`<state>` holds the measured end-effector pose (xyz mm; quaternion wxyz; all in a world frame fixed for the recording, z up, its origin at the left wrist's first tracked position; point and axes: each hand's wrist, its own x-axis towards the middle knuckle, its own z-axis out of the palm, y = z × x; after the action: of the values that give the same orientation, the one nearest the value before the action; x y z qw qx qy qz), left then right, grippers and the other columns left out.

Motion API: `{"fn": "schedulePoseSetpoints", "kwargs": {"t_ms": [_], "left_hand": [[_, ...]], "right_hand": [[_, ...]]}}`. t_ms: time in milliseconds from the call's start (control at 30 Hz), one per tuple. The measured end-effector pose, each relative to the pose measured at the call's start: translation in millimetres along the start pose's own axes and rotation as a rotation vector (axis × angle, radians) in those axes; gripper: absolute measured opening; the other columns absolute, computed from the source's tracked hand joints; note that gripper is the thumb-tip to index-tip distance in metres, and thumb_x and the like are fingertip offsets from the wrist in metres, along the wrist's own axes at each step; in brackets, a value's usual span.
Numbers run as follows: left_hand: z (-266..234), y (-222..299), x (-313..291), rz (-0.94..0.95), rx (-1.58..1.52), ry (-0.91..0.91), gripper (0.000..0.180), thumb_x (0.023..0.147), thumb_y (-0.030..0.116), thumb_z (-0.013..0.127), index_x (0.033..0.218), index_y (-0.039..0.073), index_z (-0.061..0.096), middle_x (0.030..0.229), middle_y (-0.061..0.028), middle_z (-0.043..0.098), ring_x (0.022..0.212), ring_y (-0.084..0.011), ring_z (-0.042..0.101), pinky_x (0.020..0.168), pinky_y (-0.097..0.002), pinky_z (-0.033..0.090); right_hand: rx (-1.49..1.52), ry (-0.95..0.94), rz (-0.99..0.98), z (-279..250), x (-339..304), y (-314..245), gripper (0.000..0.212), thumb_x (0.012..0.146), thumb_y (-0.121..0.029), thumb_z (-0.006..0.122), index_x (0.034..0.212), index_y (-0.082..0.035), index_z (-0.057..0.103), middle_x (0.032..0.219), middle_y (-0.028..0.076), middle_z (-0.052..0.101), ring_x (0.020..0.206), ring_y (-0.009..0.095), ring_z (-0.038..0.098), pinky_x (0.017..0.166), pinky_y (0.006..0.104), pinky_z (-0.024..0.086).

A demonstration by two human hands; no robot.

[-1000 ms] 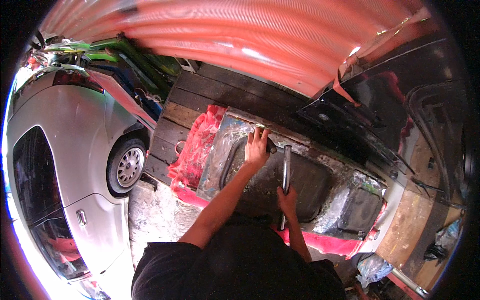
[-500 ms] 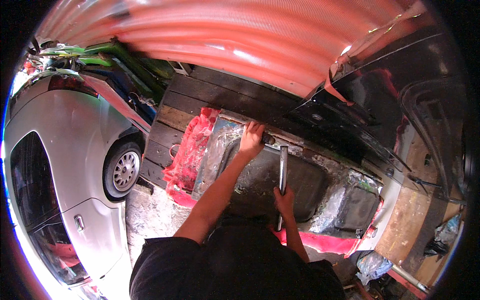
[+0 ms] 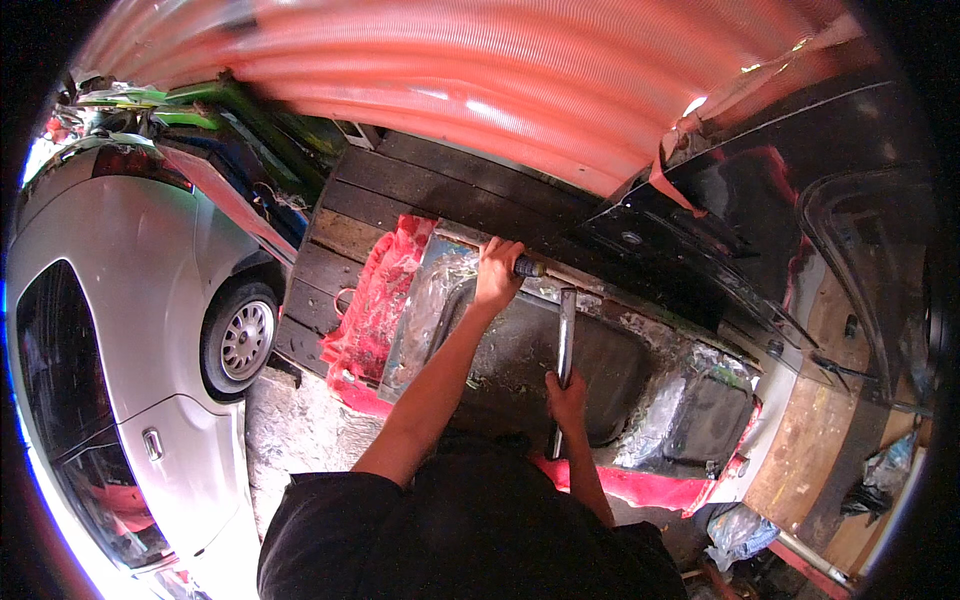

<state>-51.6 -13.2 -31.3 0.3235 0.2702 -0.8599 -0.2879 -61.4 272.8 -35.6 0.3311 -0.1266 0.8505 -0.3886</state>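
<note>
Dark-handled tool (image 3: 531,267), metal bar (image 3: 567,335); both partly obscure within the hands (image 3: 498,266)

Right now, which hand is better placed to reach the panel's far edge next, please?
Probably the left hand: it is by the panel's far edge, holding a dark tool; the right hand, gripping a metal bar, sits farther back.

2 hands (image 3: 498,272), 1 mtl bar (image 3: 567,330), 1 dk tool (image 3: 530,267), 1 car (image 3: 150,240), 1 whl (image 3: 245,340) vis
</note>
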Motion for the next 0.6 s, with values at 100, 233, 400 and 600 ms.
{"fn": "schedulePoseSetpoints", "kwargs": {"t_ms": [100,233,400,600], "left_hand": [[1,-1,5,-0.039,0.013,-0.036,0.038,0.056,0.002,0.072,0.091,0.008,0.059,0.088,-0.0105,0.062,0.089,-0.0332,0.054,0.08,-0.0446,0.042],[1,-6,3,-0.001,-0.024,-0.007,0.04,0.055,0.001,0.071,0.094,0.007,0.06,0.088,-0.0093,0.064,0.09,-0.0322,0.055,0.082,-0.0439,0.042],[-2,-7,4,-0.036,-0.054,-0.044,0.042,0.056,0.002,0.072,0.096,0.008,0.062,0.09,-0.0096,0.065,0.09,-0.0321,0.056,0.082,-0.0443,0.042],[-8,-16,1,-0.011,0.013,-0.013,0.039,0.055,0.002,0.073,0.092,0.008,0.061,0.088,-0.0097,0.065,0.09,-0.0329,0.056,0.081,-0.0445,0.043]], "right_hand": [[0.006,0.019,-0.023,2,5,-2,0.034,0.085,-0.033,0.068,0.092,0.0,0.062,0.067,0.01,0.059,0.061,0.026,0.057,0.058,0.041,0.045],[0.097,0.053,-0.143,7,10,-34,0.034,0.091,-0.034,0.062,0.095,0.0,0.059,0.068,0.01,0.059,0.06,0.023,0.056,0.057,0.0411,0.044],[0.573,0.065,-0.124,11,10,-93,0.03,0.099,-0.034,0.049,0.092,-0.005,0.054,0.064,0.005,0.053,0.049,0.014,0.049,0.045,0.0344,0.038],[-0.016,0.223,-0.396,49,47,-70,0.037,0.1,-0.038,0.047,0.091,-0.002,0.052,0.063,0.008,0.051,0.053,0.02,0.051,0.052,0.0399,0.041]]}}
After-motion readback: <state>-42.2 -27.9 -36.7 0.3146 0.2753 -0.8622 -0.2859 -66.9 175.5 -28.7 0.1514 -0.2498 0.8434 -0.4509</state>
